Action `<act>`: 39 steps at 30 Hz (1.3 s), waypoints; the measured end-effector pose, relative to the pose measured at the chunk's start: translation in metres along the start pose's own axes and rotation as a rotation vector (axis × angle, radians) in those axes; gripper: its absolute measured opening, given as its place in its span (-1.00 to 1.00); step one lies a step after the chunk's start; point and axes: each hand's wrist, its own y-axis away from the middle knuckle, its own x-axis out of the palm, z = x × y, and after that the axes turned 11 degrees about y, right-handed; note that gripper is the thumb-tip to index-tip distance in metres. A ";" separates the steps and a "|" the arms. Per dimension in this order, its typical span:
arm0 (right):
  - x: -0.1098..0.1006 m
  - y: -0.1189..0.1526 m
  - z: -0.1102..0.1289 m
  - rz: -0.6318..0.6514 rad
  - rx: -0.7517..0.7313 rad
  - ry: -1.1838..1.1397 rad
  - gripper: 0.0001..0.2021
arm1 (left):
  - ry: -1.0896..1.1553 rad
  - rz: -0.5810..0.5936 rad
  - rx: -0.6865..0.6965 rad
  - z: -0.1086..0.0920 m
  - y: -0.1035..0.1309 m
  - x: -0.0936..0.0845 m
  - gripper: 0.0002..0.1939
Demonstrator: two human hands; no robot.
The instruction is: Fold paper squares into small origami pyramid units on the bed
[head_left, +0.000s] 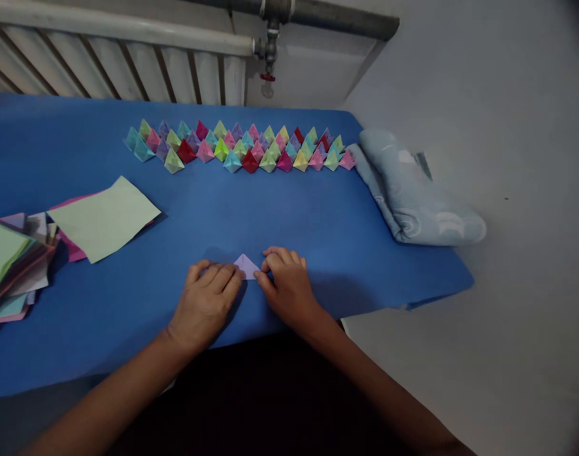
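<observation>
A small lilac paper (246,267), folded to a triangle with its tip pointing away from me, lies on the blue table cover (289,215) near the front edge. My left hand (206,304) is at its left side, fingers bent and pressed together on the paper's edge. At its right corner my right hand (287,278) pinches the paper between thumb and fingers. The fingers of both hands hide the side corners of the triangle.
Rows of colourful folded paper pieces (204,151) stand at the back. Pale green sheets (106,218) and a paper stack (14,266) lie at left. A folded light-blue cloth (413,190) rests at right by the wall. A radiator (118,28) stands behind the table.
</observation>
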 end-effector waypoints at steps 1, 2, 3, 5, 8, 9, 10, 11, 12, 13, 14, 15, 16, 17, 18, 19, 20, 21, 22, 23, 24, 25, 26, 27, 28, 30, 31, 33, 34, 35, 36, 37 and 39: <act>0.000 0.000 0.000 0.002 -0.001 0.002 -0.89 | -0.017 0.006 0.007 -0.002 0.002 -0.002 -0.66; -0.001 0.000 0.000 0.004 -0.003 0.002 -0.90 | -0.033 0.021 0.007 -0.004 0.004 -0.003 -0.65; -0.001 0.000 0.000 0.005 -0.003 0.004 -0.90 | -0.046 0.043 0.000 -0.007 0.006 -0.005 -0.63; -0.001 0.001 -0.002 0.005 -0.001 0.010 -0.91 | -0.065 0.089 -0.025 -0.010 0.009 -0.007 -0.61; -0.001 0.003 -0.008 0.001 0.008 0.026 -0.88 | -0.073 0.122 -0.051 -0.013 0.010 -0.008 -0.58; -0.002 0.003 -0.010 -0.001 0.017 0.032 -0.87 | -0.074 0.121 -0.049 -0.013 0.010 -0.008 -0.58; -0.003 0.004 -0.012 -0.004 0.027 0.041 -0.86 | -0.074 0.116 -0.044 -0.012 0.010 -0.007 -0.58; -0.005 0.005 -0.013 -0.011 0.035 0.053 -0.85 | -0.076 0.114 -0.040 -0.012 0.010 -0.007 -0.58; -0.006 0.006 -0.014 -0.022 0.027 0.068 -0.85 | -0.077 0.112 -0.038 -0.011 0.010 -0.006 -0.57; -0.008 0.007 -0.014 -0.035 -0.012 0.082 -0.83 | -0.078 0.113 -0.040 -0.011 0.010 -0.006 -0.57; -0.010 0.007 -0.012 -0.043 -0.087 0.093 -0.80 | -0.075 0.116 -0.045 -0.010 0.010 -0.005 -0.56; -0.012 0.008 -0.010 -0.039 -0.192 0.097 -0.75 | -0.068 0.115 -0.051 -0.010 0.011 -0.004 -0.57; -0.013 0.008 -0.008 -0.021 -0.308 0.097 -0.71 | -0.059 0.114 -0.058 -0.010 0.011 -0.004 -0.57; -0.013 0.008 -0.006 0.009 -0.408 0.094 -0.67 | -0.048 0.110 -0.065 -0.010 0.012 -0.004 -0.58; -0.012 0.007 -0.004 0.048 -0.475 0.093 -0.62 | -0.036 0.106 -0.072 -0.010 0.012 -0.003 -0.59; -0.011 0.006 -0.003 0.088 -0.501 0.097 -0.58 | -0.026 0.102 -0.078 -0.010 0.012 -0.003 -0.60; -0.009 0.005 -0.002 0.123 -0.495 0.107 -0.54 | -0.016 0.100 -0.084 -0.010 0.013 -0.003 -0.60; -0.008 0.004 -0.002 0.147 -0.473 0.120 -0.52 | -0.005 0.100 -0.088 -0.010 0.013 -0.002 -0.60; -0.006 0.004 -0.002 0.163 -0.450 0.134 -0.50 | 0.007 0.103 -0.091 -0.011 0.013 -0.002 -0.59; -0.005 0.004 -0.003 0.171 -0.435 0.146 -0.50 | 0.020 0.104 -0.092 -0.011 0.013 -0.002 -0.59; -0.004 0.004 -0.004 0.173 -0.426 0.157 -0.50 | 0.032 0.106 -0.095 -0.011 0.014 -0.001 -0.59; -0.003 0.004 -0.005 0.170 -0.421 0.167 -0.51 | 0.042 0.112 -0.099 -0.012 0.015 -0.001 -0.58; -0.002 0.005 -0.006 0.168 -0.421 0.176 -0.51 | 0.048 0.121 -0.105 -0.012 0.016 -0.001 -0.57; -0.002 0.006 -0.007 0.170 -0.423 0.185 -0.51 | 0.048 0.127 -0.111 -0.013 0.018 -0.001 -0.56; -0.002 0.006 -0.007 0.175 -0.427 0.193 -0.51 | 0.044 0.128 -0.120 -0.013 0.020 -0.001 -0.55; -0.002 0.007 -0.008 0.187 -0.435 0.207 -0.51 | 0.037 0.137 -0.135 -0.014 0.025 -0.004 -0.52; -0.002 0.007 -0.008 0.190 -0.439 0.210 -0.51 | 0.033 0.136 -0.142 -0.014 0.028 -0.005 -0.51; -0.003 0.005 -0.008 0.192 -0.443 0.213 -0.51 | 0.020 0.147 -0.146 -0.013 0.035 -0.009 -0.50; -0.003 0.005 -0.008 0.191 -0.446 0.214 -0.51 | 0.009 0.151 -0.141 -0.013 0.037 -0.010 -0.51; -0.003 0.004 -0.008 0.187 -0.448 0.215 -0.51 | -0.006 0.151 -0.137 -0.012 0.039 -0.012 -0.51; -0.003 0.003 -0.008 0.180 -0.450 0.217 -0.52 | -0.023 0.144 -0.136 -0.012 0.040 -0.014 -0.52; -0.003 0.003 -0.007 0.172 -0.452 0.220 -0.53 | -0.037 0.148 -0.140 -0.012 0.039 -0.015 -0.54; -0.002 0.003 -0.007 0.149 -0.459 0.226 -0.55 | -0.052 0.138 -0.168 -0.012 0.032 -0.018 -0.59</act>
